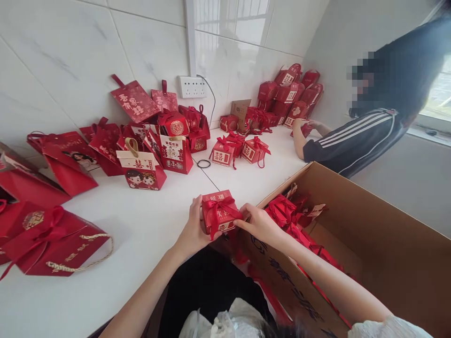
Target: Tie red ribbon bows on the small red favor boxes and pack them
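Note:
In the head view, a small red gift box with gold characters is held at the near edge of the white table. A red ribbon bow is tied across its top. My left hand is wrapped round the box's left side, thumb and fingers on its walls. My right hand pinches at the right side, where the bow's ribbon meets the box corner. Beyond it on the table stand several small red boxes with similar bows.
A large cardboard carton at the right holds several red boxes and ribbons. Many red gift bags line the left, near a power strip. A co-worker's sleeve reaches in at the far right, beside stacked red boxes.

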`<state>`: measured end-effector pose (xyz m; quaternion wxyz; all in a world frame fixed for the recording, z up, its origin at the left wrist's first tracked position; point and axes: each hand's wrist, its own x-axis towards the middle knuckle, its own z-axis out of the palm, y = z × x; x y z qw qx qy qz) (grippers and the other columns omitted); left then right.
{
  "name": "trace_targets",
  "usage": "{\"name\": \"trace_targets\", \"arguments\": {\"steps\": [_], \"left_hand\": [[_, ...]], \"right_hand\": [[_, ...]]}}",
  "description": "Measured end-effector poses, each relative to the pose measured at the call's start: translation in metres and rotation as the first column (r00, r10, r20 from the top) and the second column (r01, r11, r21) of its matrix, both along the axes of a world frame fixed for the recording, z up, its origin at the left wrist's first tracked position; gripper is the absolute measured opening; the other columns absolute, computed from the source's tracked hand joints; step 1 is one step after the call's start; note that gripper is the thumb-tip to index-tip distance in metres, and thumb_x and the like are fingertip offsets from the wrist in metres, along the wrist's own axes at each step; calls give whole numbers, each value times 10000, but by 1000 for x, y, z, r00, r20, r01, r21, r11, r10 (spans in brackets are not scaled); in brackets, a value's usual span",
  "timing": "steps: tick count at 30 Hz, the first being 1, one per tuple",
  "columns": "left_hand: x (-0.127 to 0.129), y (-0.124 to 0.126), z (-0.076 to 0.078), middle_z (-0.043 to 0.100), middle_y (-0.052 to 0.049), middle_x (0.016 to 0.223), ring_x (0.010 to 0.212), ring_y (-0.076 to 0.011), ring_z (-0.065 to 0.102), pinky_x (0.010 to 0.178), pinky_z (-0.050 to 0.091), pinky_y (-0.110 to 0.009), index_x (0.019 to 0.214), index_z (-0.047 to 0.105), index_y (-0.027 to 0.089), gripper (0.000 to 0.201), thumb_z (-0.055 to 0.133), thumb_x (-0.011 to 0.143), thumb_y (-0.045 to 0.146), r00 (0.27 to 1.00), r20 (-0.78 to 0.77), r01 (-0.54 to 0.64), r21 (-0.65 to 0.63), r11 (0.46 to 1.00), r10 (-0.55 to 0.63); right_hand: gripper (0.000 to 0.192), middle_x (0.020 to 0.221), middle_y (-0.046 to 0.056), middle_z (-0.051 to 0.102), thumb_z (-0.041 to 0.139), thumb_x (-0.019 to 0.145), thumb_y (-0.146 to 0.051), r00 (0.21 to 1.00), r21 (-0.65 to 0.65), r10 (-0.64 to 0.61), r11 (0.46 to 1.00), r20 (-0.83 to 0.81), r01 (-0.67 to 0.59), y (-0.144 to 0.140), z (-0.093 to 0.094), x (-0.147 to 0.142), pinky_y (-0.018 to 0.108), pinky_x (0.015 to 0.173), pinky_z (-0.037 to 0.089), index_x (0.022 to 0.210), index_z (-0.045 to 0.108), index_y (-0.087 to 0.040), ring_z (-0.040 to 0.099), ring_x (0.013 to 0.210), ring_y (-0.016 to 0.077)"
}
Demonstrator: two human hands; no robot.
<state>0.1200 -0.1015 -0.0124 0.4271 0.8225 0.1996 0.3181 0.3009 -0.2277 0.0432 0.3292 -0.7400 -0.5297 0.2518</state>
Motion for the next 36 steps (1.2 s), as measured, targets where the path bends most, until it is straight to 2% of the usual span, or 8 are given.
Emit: {"name": "trace_targets", "arguments": {"steps": [3,6,8,14,19,23,27,36], "left_hand": [[-7,6,9,233,-163,1465,1401,-378,95,1000,366,-579,1385,229,289,804,701,733,300,999,8,-42,284,958,41],[-10,16,21,502,-93,1267,1331,-302,336,1019,384,-530,1075,548,260,253,578,828,217,998,66,-28,449,893,-2],[-11,23,29,590,-65,1120,1215,-255,476,991,429,-471,889,594,242,81,556,835,194,992,126,-53,478,877,-8],[-17,41,60,646,-56,956,1002,-197,597,882,488,-363,789,559,211,91,544,842,284,933,257,-291,123,949,253],[-22,66,95,668,-38,771,844,-199,645,764,517,-339,734,542,196,205,553,803,388,820,364,-357,-277,892,442],[-9,68,127,663,-42,681,702,-202,648,608,521,-322,710,562,172,230,610,747,394,850,430,-115,-410,905,303],[13,52,150,636,-13,649,635,-155,622,671,535,-332,696,556,166,225,654,735,365,908,408,127,-478,869,92],[15,43,157,599,24,643,561,-108,566,585,485,-274,693,526,179,273,673,731,406,909,414,206,-550,809,50]], "right_hand": [[262,560,-40,549,632,758,-437,999,-4,18,1000,-31,-18,9,0,1,251,499,341,659,539,-214,456,512,121],[286,517,-55,499,649,740,-421,986,-34,43,998,-160,-49,12,5,4,236,486,313,601,544,-194,412,498,100],[283,547,-46,536,655,735,-430,946,-35,60,997,-318,-75,13,9,7,238,513,346,631,567,-182,453,522,102],[324,524,-40,553,720,677,-451,801,64,-38,993,-597,95,17,26,29,232,534,388,602,563,-177,483,510,92],[219,633,-37,618,756,648,-361,529,175,-40,920,-847,350,26,57,47,236,625,468,630,616,-195,588,653,109],[172,875,27,720,741,646,-362,490,312,140,905,-860,289,47,83,35,370,888,468,684,683,-204,644,907,202],[279,854,49,730,668,693,-471,424,399,312,907,-850,134,73,97,4,410,983,407,730,719,-199,659,893,225],[431,924,65,725,465,810,-546,430,489,445,872,-786,-10,83,97,-18,402,958,408,917,723,-219,643,919,218]]}}
